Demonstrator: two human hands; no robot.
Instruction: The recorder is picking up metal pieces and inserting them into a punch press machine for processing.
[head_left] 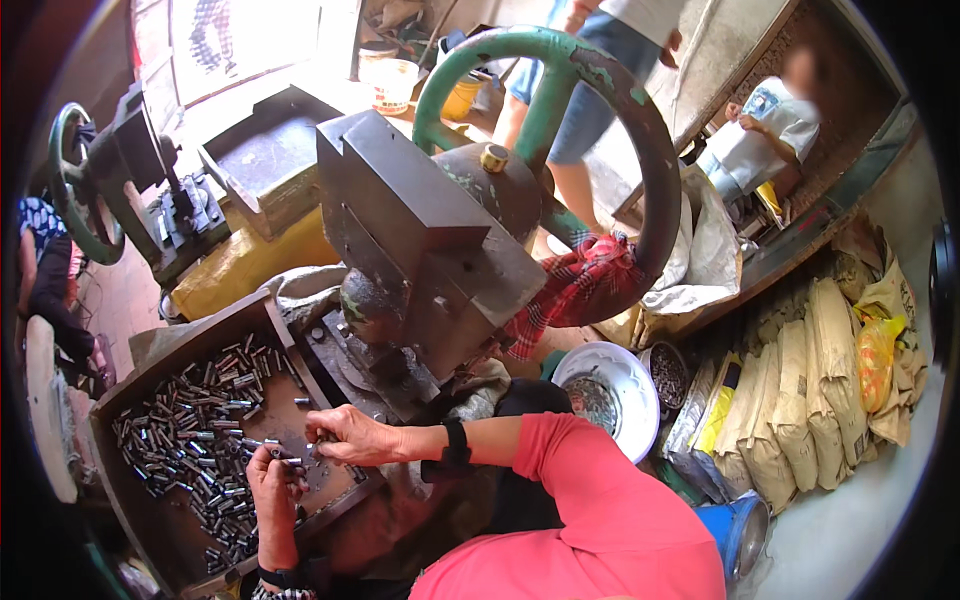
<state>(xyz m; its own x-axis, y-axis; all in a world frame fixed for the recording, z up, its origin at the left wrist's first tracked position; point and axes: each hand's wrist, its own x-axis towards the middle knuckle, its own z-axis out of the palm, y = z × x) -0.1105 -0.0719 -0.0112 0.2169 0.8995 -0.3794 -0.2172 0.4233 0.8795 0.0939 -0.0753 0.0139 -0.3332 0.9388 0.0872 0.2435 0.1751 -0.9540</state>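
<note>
My left hand (270, 488) is over the near edge of a wooden tray (215, 352), its fingers closed on a small shiny metal cylinder (291, 461). Many similar metal pieces (205, 440) lie heaped in the tray, mostly to the left. Just beyond, my right hand (352, 436) reaches in from the right with fingertips pinched together over the tray's right part; whatever they hold is too small to name. Beside the tray stands a heavy dark screw press (420, 240) with a big green handwheel (655, 130). A red checked cloth (575, 285) is tied to the wheel.
A white basin (640, 400) with small parts stands right of the press, near stacked brown paper sacks (790, 410) and a blue bucket (735, 530). Another press (130, 170) and a shallow metal tray (270, 150) are at the far left. Several people are around.
</note>
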